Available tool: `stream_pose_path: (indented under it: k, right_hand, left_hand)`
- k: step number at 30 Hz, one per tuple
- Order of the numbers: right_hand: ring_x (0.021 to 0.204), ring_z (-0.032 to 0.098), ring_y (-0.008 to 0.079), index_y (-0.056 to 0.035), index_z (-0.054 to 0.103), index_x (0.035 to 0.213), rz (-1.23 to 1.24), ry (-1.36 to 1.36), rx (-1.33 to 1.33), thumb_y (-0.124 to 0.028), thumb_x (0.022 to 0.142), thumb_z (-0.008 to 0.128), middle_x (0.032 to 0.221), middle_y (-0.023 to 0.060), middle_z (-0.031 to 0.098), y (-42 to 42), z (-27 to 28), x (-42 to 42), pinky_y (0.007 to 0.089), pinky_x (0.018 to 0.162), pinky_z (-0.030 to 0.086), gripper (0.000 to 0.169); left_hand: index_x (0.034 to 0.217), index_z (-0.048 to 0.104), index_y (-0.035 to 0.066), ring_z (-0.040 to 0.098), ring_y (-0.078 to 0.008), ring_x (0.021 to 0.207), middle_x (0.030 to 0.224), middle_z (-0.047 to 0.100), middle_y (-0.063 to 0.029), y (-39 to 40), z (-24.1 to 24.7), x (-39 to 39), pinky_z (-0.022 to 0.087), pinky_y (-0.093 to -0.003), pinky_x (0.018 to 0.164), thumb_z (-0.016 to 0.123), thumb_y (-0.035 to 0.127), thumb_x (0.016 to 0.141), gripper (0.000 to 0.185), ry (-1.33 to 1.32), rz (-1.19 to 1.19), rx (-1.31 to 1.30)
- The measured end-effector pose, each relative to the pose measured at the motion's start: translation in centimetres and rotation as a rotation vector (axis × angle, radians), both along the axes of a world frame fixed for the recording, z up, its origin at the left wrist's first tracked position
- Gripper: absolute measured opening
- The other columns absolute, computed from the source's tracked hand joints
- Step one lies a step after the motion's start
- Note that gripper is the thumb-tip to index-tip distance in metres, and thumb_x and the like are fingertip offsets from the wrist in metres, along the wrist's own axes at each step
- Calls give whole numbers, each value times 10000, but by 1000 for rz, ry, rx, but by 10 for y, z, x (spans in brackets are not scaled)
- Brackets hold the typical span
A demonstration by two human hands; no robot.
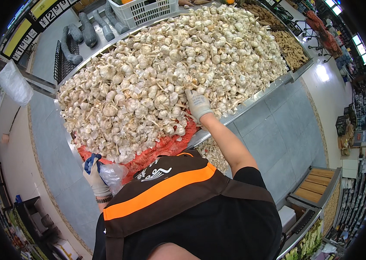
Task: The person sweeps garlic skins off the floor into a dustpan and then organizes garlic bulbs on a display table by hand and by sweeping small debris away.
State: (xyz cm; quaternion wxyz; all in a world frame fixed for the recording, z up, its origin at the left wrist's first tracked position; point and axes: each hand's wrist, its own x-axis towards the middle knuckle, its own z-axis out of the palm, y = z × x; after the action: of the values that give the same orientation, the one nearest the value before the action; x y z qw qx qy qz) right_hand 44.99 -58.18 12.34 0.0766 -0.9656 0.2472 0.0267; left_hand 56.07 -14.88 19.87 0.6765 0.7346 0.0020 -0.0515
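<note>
A wide heap of garlic bulbs (157, 71) covers the metal display stand in front of me. My right hand (199, 104), in a whitish work glove, reaches onto the near right part of the heap. Its fingertips are among the bulbs, and whether they grip one cannot be seen. My left hand (95, 177) wears a glove with a blue palm side and holds a clear plastic bag (114, 175) near the stand's front left corner. Red mesh netting (160, 149) lies along the near edge, partly under the garlic.
Wax gourds (88, 31) and a white plastic crate (144, 13) stand behind the heap. Ginger (290, 48) lies at the right end. The stand has a metal rim (251, 102). A roll of plastic bags (14, 83) hangs at left. Wooden slats (316, 183) top a unit behind right.
</note>
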Motion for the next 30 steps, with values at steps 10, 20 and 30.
stream_pose_path:
  k: [10, 20, 30]
  right_hand:
    - [1010, 561, 396, -156, 541, 1247, -226, -435, 420, -106, 809, 607, 1113, 217, 575, 16, -19, -48, 449, 881, 459, 445]
    - [980, 591, 398, -59, 534, 1139, -168, -138, 237, -87, 760, 627, 1123, 207, 596, 39, -33, -18, 453, 825, 484, 392]
    - [960, 621, 350, -72, 624, 1076, -333, -301, 636, -200, 782, 664, 961, 184, 644, 22, 7, -135, 410, 810, 482, 323]
  left_hand:
    - [867, 692, -35, 552, -88, 668, 749, 644, -27, -26, 13, -3, 422, -228, 628, 648, 87, 842, 131, 2, -59, 36]
    - [884, 688, -25, 516, -67, 625, 739, 627, -9, -39, 11, 2, 390, -212, 584, 655, 91, 854, 124, 10, -113, 27]
    - [904, 685, -17, 511, -71, 636, 771, 639, -10, -22, -6, 10, 397, -218, 603, 646, 88, 868, 118, 9, -122, 14]
